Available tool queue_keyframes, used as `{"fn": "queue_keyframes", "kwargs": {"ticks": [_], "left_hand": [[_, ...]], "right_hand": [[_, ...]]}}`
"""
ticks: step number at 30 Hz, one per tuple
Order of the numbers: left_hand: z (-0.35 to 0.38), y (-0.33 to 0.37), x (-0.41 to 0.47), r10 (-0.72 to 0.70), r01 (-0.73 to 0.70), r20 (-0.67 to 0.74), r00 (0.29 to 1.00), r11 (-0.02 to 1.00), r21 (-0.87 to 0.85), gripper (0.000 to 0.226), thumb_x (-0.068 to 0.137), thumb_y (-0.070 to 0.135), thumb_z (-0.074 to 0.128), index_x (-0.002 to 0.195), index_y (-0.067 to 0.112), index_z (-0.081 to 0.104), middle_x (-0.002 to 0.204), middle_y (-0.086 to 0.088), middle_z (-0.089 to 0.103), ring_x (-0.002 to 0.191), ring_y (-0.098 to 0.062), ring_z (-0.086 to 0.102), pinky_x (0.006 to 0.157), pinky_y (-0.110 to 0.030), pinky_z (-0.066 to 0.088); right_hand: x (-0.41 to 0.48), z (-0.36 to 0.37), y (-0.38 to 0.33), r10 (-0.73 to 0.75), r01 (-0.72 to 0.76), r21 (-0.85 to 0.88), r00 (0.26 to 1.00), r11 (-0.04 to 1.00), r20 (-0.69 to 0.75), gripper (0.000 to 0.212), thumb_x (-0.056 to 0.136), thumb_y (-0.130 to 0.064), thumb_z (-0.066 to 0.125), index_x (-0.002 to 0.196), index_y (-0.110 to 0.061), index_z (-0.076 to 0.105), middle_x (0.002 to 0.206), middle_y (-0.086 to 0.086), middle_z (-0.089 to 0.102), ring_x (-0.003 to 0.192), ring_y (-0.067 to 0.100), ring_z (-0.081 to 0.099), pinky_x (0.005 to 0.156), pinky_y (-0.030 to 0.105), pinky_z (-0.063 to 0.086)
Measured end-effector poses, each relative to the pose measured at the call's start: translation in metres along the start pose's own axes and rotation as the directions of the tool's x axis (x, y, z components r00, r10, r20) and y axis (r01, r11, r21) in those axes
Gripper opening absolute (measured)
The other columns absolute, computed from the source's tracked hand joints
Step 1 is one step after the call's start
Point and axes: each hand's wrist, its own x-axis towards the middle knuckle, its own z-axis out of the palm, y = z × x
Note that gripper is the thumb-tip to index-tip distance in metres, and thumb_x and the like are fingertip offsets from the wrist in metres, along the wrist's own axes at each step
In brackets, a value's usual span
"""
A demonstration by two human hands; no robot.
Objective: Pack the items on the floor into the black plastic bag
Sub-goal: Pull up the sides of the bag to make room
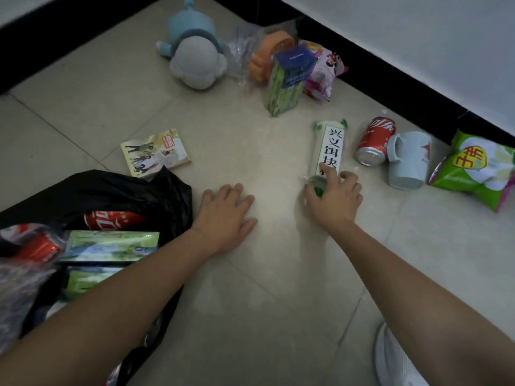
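The black plastic bag [117, 190] lies open at the lower left, holding red cans and green boxes. My left hand [225, 215] rests flat on the floor tile beside the bag's mouth. My right hand [334, 199] grips the near end of a long white packet with black lettering [330, 146], fingers curled round it. Still on the floor are a small picture book [156, 153], a red cola can [374, 142], a pale blue mug [409, 160] and a green chip bag [476, 168].
Farther back lie a blue and grey plush toy [192, 48], an orange toy in clear plastic [267, 54], a green and blue carton [288, 79] and a pink snack bag [323, 71]. A black skirting board runs along the walls. A white shoe [395, 360] shows at the lower right.
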Motion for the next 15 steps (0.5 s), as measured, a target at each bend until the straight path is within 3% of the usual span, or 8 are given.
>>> {"fn": "queue_keyframes", "kwargs": {"ticks": [3,6,9,12,15], "left_hand": [[-0.017,-0.019,0.014,-0.103,0.088,-0.160,0.982,0.991,-0.100,0.063,0.097,0.054,0.036,0.148,0.019,0.031,0.155,-0.016,0.028,0.141,-0.032,0.028,0.110,-0.051,0.027],[-0.034,-0.052,0.031,-0.226,0.208,-0.181,0.957,0.971,-0.115,0.073,0.094,0.047,0.048,0.154,0.019,0.018,0.161,-0.019,0.009,0.149,-0.034,0.008,0.115,-0.056,0.017],[-0.050,-0.097,0.042,-0.397,0.372,-0.097,0.913,0.905,-0.205,0.093,0.084,0.039,0.063,0.156,0.025,0.006,0.163,-0.018,-0.009,0.150,-0.036,-0.010,0.116,-0.062,0.009],[-0.050,-0.132,0.044,-0.478,0.481,0.071,0.876,0.849,-0.220,0.106,0.079,0.046,0.069,0.155,0.033,-0.003,0.161,-0.016,-0.019,0.147,-0.038,-0.019,0.113,-0.067,0.003],[-0.039,-0.146,0.039,-0.415,0.436,0.141,0.899,0.881,-0.184,0.104,0.075,0.054,0.074,0.155,0.036,0.009,0.161,-0.015,0.005,0.148,-0.039,0.003,0.112,-0.067,0.014]], "right_hand": [[0.015,-0.001,-0.005,0.045,-0.045,0.033,0.999,0.998,-0.007,0.054,0.082,-0.060,0.059,0.123,-0.027,0.049,0.128,0.014,0.042,0.120,0.035,0.040,0.103,0.046,0.031],[0.031,0.003,-0.020,0.103,-0.111,0.124,0.992,0.986,0.072,0.051,0.086,-0.055,0.061,0.122,-0.022,0.047,0.137,0.016,0.037,0.127,0.038,0.037,0.105,0.046,0.033],[0.023,0.005,-0.026,0.079,-0.095,0.162,0.992,0.982,0.100,0.044,0.088,-0.040,0.065,0.124,-0.022,0.048,0.137,0.015,0.037,0.122,0.039,0.040,0.101,0.045,0.037],[-0.005,0.004,-0.024,-0.020,0.000,0.185,0.994,0.983,0.108,0.053,0.083,-0.034,0.069,0.130,-0.021,0.047,0.136,0.014,0.039,0.116,0.037,0.044,0.098,0.044,0.039],[-0.039,0.004,-0.025,-0.160,0.129,0.185,0.973,0.974,0.166,0.071,0.082,-0.036,0.070,0.144,-0.022,0.039,0.138,0.012,0.039,0.116,0.033,0.044,0.099,0.043,0.040]]}}
